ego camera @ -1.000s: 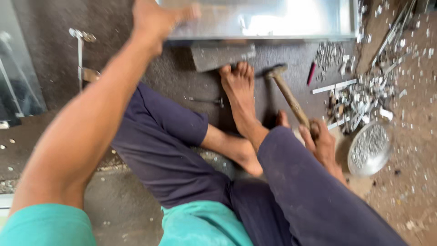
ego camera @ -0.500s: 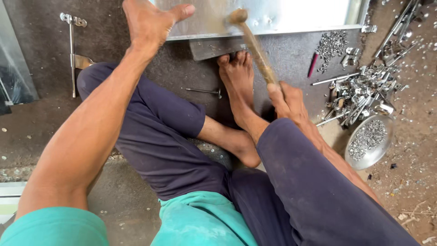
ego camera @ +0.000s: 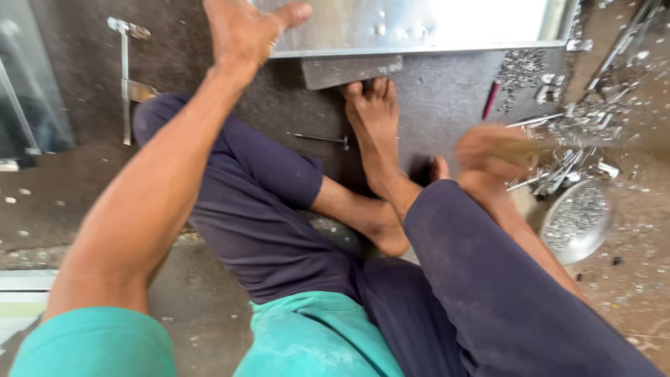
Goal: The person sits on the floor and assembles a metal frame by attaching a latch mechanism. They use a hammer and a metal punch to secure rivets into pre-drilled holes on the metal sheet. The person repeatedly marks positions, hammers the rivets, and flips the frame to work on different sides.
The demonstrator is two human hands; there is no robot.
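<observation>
I sit on the floor with my legs folded. My left hand (ego camera: pixel 244 31) presses flat, fingers apart, on the edge of a shiny metal sheet (ego camera: pixel 419 24) at the top. My bare foot (ego camera: pixel 373 119) rests against a small grey metal plate (ego camera: pixel 349 70) that sticks out from under the sheet. My right hand (ego camera: pixel 492 150) is blurred by motion, low at the right beside my knee. It grips a wooden hammer handle (ego camera: pixel 551 143), which smears out to the right; the hammer head cannot be made out.
A round metal bowl (ego camera: pixel 576 220) of small screws stands at the right. Behind it lies a heap of metal scraps and strips (ego camera: pixel 586 119). A red pen (ego camera: pixel 490 100), a thin tool (ego camera: pixel 321 137) and a metal bar (ego camera: pixel 125 77) lie on the dark floor.
My right hand has swung the hammer down from above the sheet to low at the right. The left hand has stayed on the sheet.
</observation>
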